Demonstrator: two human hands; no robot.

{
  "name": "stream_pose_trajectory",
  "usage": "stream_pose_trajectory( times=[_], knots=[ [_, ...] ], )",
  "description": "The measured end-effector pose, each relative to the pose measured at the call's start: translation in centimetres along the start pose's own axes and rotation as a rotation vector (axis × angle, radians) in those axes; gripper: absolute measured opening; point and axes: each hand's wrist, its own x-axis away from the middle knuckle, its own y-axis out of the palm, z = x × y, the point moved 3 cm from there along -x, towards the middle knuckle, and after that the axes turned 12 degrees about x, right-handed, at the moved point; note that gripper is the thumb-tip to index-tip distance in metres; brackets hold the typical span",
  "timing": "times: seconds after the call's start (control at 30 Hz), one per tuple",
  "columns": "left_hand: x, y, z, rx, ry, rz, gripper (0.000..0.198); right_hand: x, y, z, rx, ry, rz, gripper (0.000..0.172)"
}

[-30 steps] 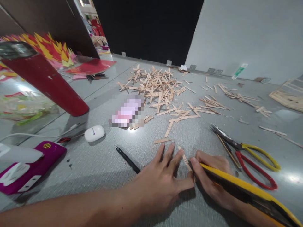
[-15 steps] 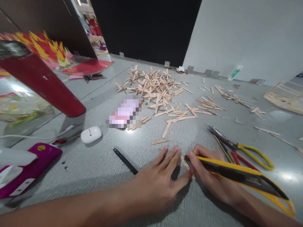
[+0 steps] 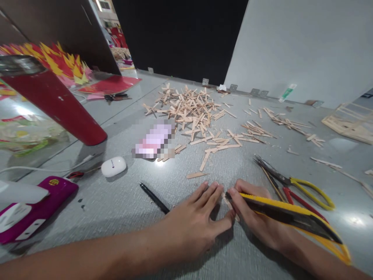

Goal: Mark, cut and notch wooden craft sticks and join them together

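My left hand (image 3: 196, 217) lies low over the table, holding a wooden craft stick (image 3: 226, 202) down. Its fingertips are at the stick's far end and its thumb at the near end. In my right hand (image 3: 252, 210) is a yellow-and-black utility knife (image 3: 291, 217), gripped like a pen with the handle slanting back over the wrist. The knife's front end is at the stick, close to my left fingertips; the blade itself is too small to make out. Just beyond my hands lies a loose craft stick with a pointed end (image 3: 197, 175).
A heap of craft sticks (image 3: 189, 103) spreads at the back. Yellow-handled scissors (image 3: 311, 188) and a red-handled tool (image 3: 303, 202) lie right. Left are a black pen (image 3: 153, 197), white mouse (image 3: 113, 167), purple device (image 3: 58, 190), red bottle (image 3: 64, 101) and blurred-out pink object (image 3: 154, 140).
The far end of the knife's handle has swung slightly left and down, and my right hand has shifted slightly left. My left hand stays on the stick. The view has moved a little.
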Motion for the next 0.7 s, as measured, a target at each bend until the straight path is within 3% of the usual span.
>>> stream_pose_trajectory(
  times=[0.17,0.7],
  knots=[
    [-0.07,-0.17,0.00,0.021,-0.072,-0.037,0.062,0.34,0.54,-0.27,0.031,-0.008,0.049,0.037],
    [0.03,0.12,-0.16,0.020,-0.054,-0.024,0.063,0.09,-0.32,-0.23,0.036,-0.025,-0.017,0.042]
  ],
)
